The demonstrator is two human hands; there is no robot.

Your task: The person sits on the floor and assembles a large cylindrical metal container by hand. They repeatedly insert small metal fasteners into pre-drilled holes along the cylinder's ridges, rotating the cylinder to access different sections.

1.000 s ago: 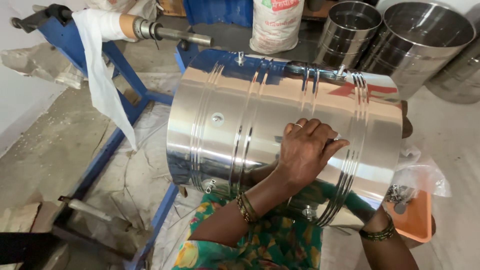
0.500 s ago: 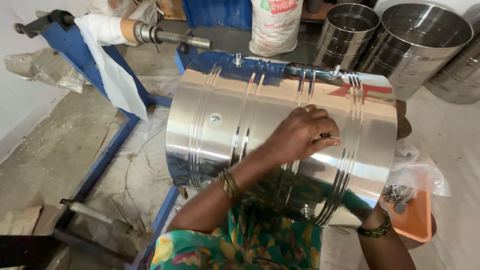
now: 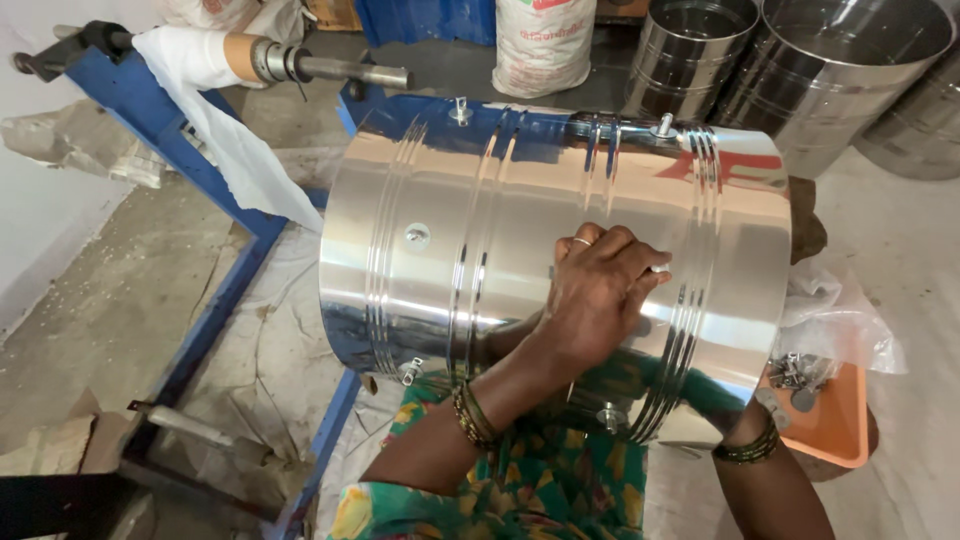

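Note:
A large shiny steel drum [image 3: 440, 250] with ribbed bands lies on its side across my lap. My left hand [image 3: 598, 290] rests on its upper side, right of the middle, with fingers curled and pinching a small pale metal piece [image 3: 660, 268]. My right wrist [image 3: 748, 450], with bangles, goes up under the drum's right rim, and the hand itself is hidden behind the drum. Small studs [image 3: 417, 236] stick out of the drum wall.
A blue metal stand [image 3: 150, 110] holds a roll of white sheet [image 3: 215, 85] at the far left. A white sack [image 3: 545, 45] and upright steel drums [image 3: 830, 70] stand at the back. An orange tray [image 3: 835, 425] with small metal fittings sits at my right.
My left hand's fingers, spread flat on the drum a second ago, have curled into a pinch at nearly the same spot. The drum has stayed across my lap.

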